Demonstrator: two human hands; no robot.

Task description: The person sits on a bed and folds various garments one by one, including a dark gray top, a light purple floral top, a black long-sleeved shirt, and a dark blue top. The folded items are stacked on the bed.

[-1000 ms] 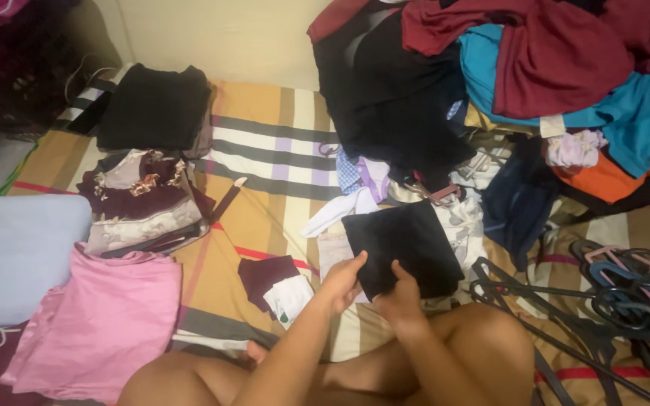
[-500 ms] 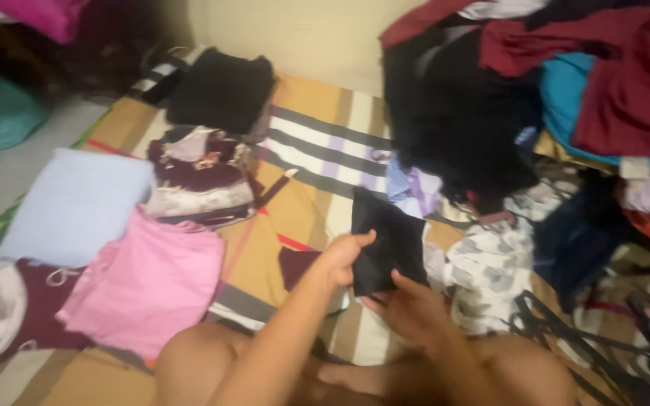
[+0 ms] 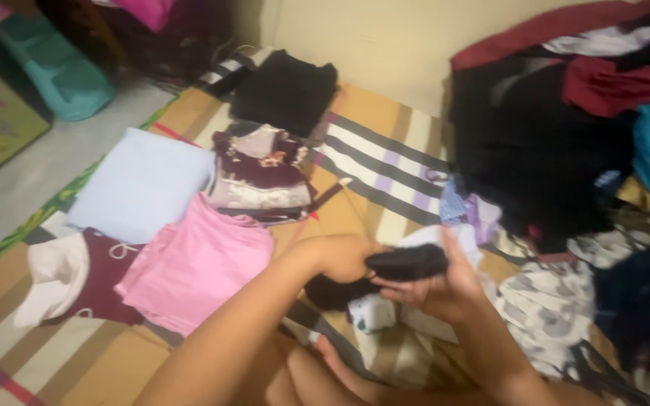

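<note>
Both hands on one small black garment (image 3: 404,265), rolled, held above striped mat (image 3: 385,162). Left hand (image 3: 344,257) closed on its left end; right hand (image 3: 441,289) cupped beneath, fingers curled around it. Folded stacks on mat, counted: pink (image 3: 193,271), pale blue (image 3: 141,184), maroon floral (image 3: 261,169), black (image 3: 283,90). One unsorted clothes heap (image 3: 566,143) at right. Teal tub (image 3: 58,71) far left, contents unclear.
</note>
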